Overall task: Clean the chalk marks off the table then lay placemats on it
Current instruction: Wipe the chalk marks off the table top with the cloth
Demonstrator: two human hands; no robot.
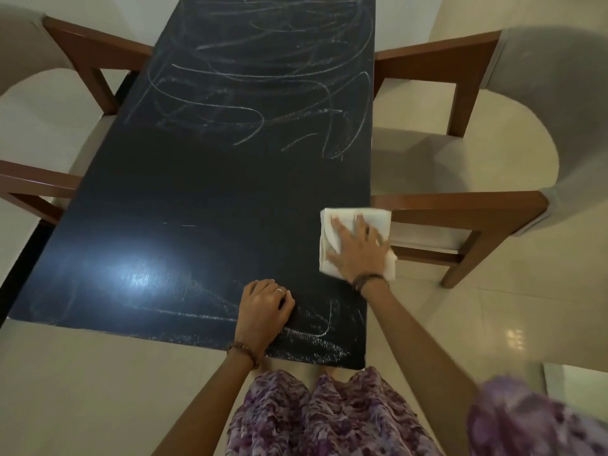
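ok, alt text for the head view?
A person's right hand presses a folded white cloth flat at the right edge of a black table. The left hand rests curled near chalk marks, which remain at both ends.

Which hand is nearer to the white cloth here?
Right. The right hand lies flat on the white cloth at the table's right edge. The left hand rests curled on the tabletop near the front edge, apart from it.
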